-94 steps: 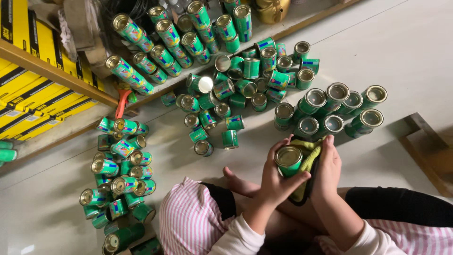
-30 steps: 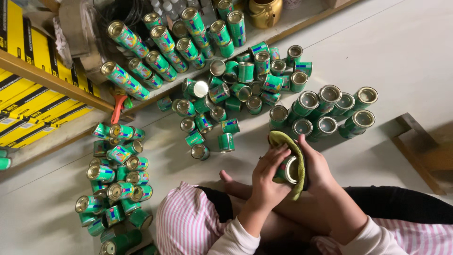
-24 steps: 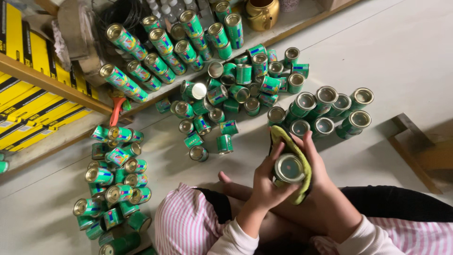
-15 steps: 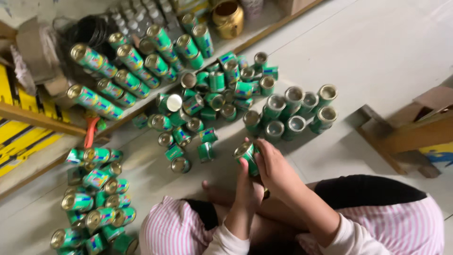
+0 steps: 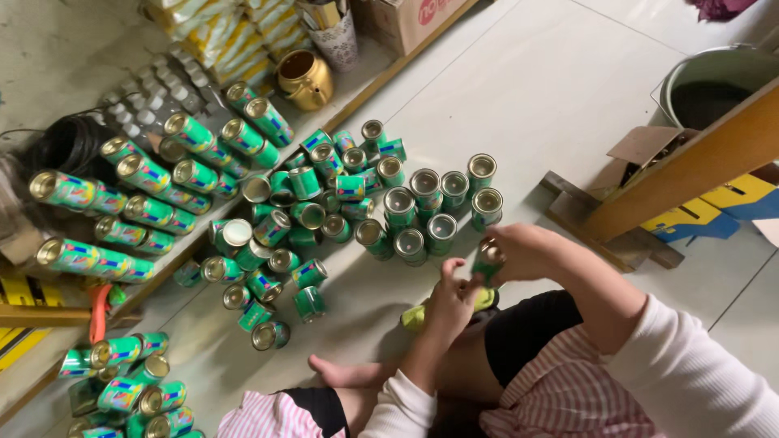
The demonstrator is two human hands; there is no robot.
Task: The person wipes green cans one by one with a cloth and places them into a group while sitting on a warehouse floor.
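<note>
pale floor (image 5: 568, 97) littered with green tins (image 5: 430, 207). my right hand (image 5: 519, 250) fingers grip a small green tin (image 5: 489, 261) upright beside them; left hand (image 5: 453, 298) loosely curled above the yellow cloth (image 5: 422, 315).

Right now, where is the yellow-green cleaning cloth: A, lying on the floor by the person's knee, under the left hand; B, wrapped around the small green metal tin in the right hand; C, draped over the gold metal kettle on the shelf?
A: the yellow-green cleaning cloth lies by the knee below the left hand, while the right hand holds the small green metal tin bare.
</note>
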